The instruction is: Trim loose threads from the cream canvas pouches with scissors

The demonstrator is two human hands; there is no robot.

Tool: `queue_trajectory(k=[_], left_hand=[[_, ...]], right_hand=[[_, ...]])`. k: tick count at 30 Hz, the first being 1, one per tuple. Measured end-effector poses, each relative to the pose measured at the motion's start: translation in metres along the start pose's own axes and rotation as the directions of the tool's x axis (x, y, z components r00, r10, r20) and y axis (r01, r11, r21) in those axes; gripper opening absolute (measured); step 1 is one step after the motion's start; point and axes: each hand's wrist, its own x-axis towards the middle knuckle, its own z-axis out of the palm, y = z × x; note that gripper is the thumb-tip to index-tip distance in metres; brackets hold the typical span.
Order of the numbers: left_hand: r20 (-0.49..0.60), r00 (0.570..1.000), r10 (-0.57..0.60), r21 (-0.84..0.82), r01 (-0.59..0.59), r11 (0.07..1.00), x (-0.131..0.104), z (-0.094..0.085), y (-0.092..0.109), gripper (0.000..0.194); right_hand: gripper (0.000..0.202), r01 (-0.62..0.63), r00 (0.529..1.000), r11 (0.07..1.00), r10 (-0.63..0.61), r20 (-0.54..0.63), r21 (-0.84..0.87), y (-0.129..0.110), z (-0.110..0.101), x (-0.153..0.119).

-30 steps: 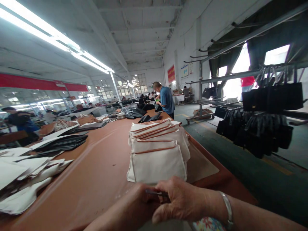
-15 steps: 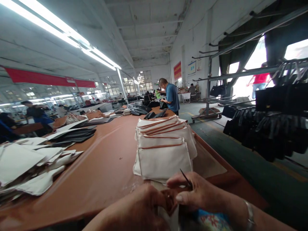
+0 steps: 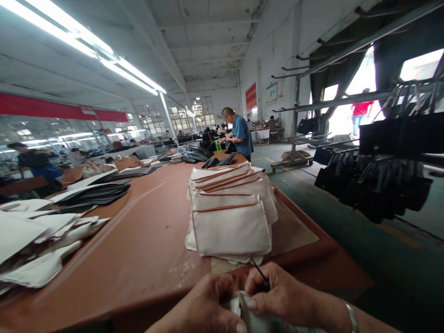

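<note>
At the table's near edge, my left hand (image 3: 211,303) is closed on a pale cloth piece (image 3: 237,303) with its thumb on top. My right hand (image 3: 277,291) pinches the same piece from the right and also holds a thin dark pointed tool (image 3: 259,269), whose tip points up and left. A bracelet circles the right wrist. Just beyond both hands lies a stack of cream fabric pouches (image 3: 231,229) with brown-edged tops.
The table has a brown cover (image 3: 149,240). White pieces (image 3: 27,236) and black sheets (image 3: 93,194) lie at left. A person in a blue shirt (image 3: 243,134) stands at the far end. Black bags (image 3: 391,138) hang on a rack at right.
The view has shifted slightly to the right. My hands have drawn closer together, and the pale cloth now bunches up between them. The person at the far end has lowered a green item.
</note>
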Motion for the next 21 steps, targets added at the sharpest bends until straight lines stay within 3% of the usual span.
queue_trajectory(k=[7, 12, 14, 17, 21], left_hand=[[0.011, 0.999, -0.053, 0.021, 0.053, 0.998, 0.019, -0.005, -0.008, 0.035], [-0.053, 0.998, -0.036, 0.027, 0.037, 0.999, 0.026, 0.003, -0.008, 0.029], [-0.078, 0.997, -0.03, 0.05, 0.034, 0.998, 0.026, 0.006, -0.008, 0.022], [-0.095, 0.995, -0.023, 0.155, 0.037, 0.987, 0.027, 0.01, -0.008, 0.012], [-0.12, 0.99, 0.068, 0.337, -0.023, 0.941, 0.03, 0.015, -0.012, 0.007]], right_hand=[[0.016, -0.146, 0.986, 0.989, 0.146, -0.078, 0.008, -0.004, -0.008, -0.008], [0.024, -0.059, 0.994, 0.991, 0.048, -0.097, -0.116, -0.013, -0.007, -0.008], [0.026, -0.088, 0.99, 0.984, 0.069, -0.127, -0.152, -0.015, -0.004, -0.005], [0.016, -0.161, 0.974, 0.971, 0.126, -0.19, -0.177, -0.014, -0.001, -0.002], [0.004, -0.175, 0.954, 0.953, 0.102, -0.282, -0.247, -0.013, 0.002, -0.002]])
